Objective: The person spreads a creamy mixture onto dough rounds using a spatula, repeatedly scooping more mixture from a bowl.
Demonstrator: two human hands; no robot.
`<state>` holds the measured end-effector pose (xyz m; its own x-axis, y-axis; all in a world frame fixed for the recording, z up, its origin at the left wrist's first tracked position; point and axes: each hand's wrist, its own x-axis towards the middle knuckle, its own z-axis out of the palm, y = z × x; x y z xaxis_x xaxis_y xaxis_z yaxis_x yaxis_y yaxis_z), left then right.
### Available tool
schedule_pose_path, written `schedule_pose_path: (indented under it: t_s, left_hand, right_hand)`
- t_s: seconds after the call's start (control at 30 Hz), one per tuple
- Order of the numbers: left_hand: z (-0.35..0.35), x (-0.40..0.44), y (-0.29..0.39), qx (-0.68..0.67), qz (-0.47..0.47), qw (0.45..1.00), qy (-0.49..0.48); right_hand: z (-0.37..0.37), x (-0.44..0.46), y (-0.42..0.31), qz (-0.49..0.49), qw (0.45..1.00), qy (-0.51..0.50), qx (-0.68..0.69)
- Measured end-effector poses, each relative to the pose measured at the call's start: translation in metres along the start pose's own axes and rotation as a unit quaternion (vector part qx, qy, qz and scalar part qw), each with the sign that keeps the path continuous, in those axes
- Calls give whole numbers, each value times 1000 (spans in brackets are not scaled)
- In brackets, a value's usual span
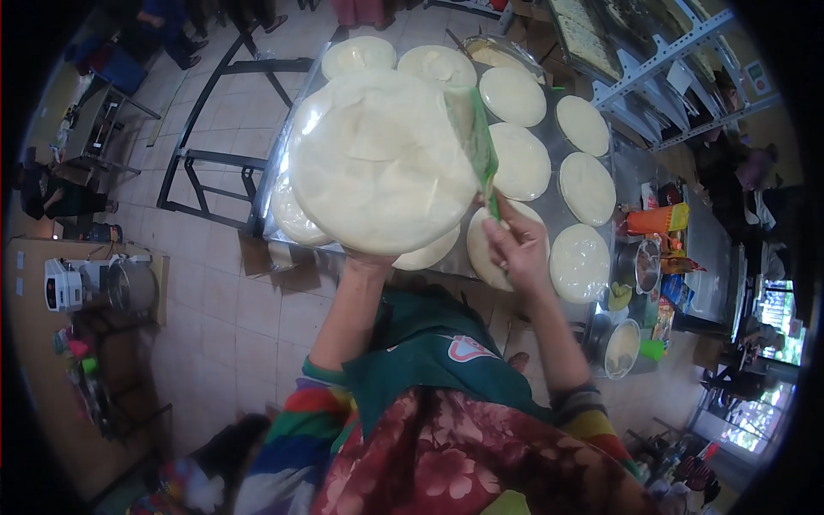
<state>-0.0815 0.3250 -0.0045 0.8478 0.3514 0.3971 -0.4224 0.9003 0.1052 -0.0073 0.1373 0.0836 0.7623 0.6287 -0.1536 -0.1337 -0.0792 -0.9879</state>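
Observation:
A large, pale round flatbread pack (pixel 382 163) is raised above the metal table, its surface glossy in places like clear plastic. My left hand (pixel 371 260) bears it from beneath at the near edge; the fingers are hidden under it. At its right edge, a green plastic strip (pixel 474 137), apparently part of a bag, stands up and narrows toward me. My right hand (pixel 518 245) is closed, pinching the lower end of this strip. Below that hand lies another round flatbread (pixel 485 257). Whether the raised pack holds one bread or a stack, I cannot tell.
Several more pale rounds (pixel 586 187) lie on the metal table (pixel 549 206). To the right are an orange packet (pixel 657 220), a metal pot (pixel 620 350) and a rack (pixel 661 77). A black metal frame (pixel 215 163) stands at the left. Other people are farther off.

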Motion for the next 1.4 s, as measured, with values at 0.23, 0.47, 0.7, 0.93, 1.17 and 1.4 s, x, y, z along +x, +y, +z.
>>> schedule_pose_path:
  t_s: [0.23, 0.47, 0.7, 0.93, 1.17, 1.4]
  left_hand:
    - [-48, -12, -1, -44, -5, 999, -28]
    - [-40, -22, 4, 101, -12, 992, 71]
    - [-25, -30, 12, 160, -35, 978, 127]
    - [-25, -40, 7, 6, -82, 979, 188]
    - [-21, -46, 8, 8, -82, 975, 207]
    - [-19, -46, 8, 7, -82, 974, 211]
  right_hand:
    - [16, -59, 13, -224, 907, -96, -342]
    - [5, -36, 9, -202, 909, -56, -360]
    - [-14, 10, -35, -198, 935, -19, -295]
    - [20, 14, -34, -216, 896, -129, -366]
    - [-5, 20, -41, -142, 954, -71, -255]
    - [14, -37, -37, -151, 840, -280, -440]
